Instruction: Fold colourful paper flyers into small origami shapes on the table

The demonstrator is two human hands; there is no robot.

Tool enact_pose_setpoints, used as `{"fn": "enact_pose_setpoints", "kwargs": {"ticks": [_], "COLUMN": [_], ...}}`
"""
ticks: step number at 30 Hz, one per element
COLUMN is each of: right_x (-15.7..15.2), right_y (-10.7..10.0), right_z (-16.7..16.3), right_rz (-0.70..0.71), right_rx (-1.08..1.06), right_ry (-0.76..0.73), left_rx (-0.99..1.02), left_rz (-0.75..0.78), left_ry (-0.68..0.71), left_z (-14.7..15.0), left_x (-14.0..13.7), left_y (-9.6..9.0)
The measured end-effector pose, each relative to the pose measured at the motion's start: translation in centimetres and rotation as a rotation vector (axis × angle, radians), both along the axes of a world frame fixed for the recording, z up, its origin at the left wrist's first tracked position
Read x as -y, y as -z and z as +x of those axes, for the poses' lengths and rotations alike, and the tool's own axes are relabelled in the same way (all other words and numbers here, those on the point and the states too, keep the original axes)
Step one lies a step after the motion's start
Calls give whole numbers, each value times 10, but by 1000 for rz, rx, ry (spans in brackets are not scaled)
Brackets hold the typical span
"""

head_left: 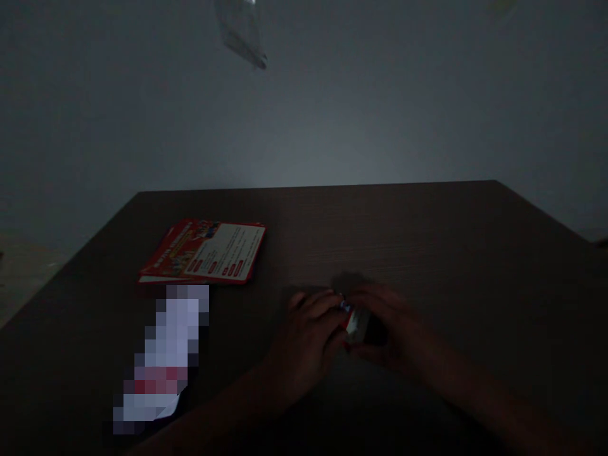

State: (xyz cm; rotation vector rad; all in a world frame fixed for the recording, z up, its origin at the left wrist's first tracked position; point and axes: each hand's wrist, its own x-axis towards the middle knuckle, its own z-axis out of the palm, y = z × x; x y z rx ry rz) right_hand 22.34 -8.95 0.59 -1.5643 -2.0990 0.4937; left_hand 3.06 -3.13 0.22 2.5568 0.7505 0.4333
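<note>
Near the front middle of the dark table, both my hands close around a small red-and-white object (354,323), whose exact kind I cannot make out. My left hand (308,332) covers its left side, fingers curved over the top. On the opposite side, the fingers and thumb of my right hand (392,323) grip it. Most of the object is hidden by the fingers, and the dim light blurs the details.
Left of my hands lies a stack of red printed cards or sheets (204,253). Nearer to me is a long bright thing (166,354), masked by pixel blocks. The brown table (380,228) meets a grey wall (380,95), where a clear plastic bag (242,31) hangs.
</note>
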Motion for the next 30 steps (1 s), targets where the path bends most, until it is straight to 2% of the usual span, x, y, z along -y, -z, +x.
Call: {"fn": "enact_pose_setpoints", "kwargs": {"ticks": [5,11,20,30], "right_x": [-2,-2,0,0], "right_y": [17,15,15,12], "right_z": [5,3,2,2], "right_rz": [40,31,0,0], "right_rx": [-66,-87,-69,-43], "right_ry": [-94,-117,-55,-35], "left_rx": [32,-92,-281,-304], "left_rz": [60,140,213,194], "left_ry": [-16,114,-1,-25], "left_z": [-1,-2,1,5], "left_x": [2,13,25,22], "left_y": [2,1,-1,-10]}}
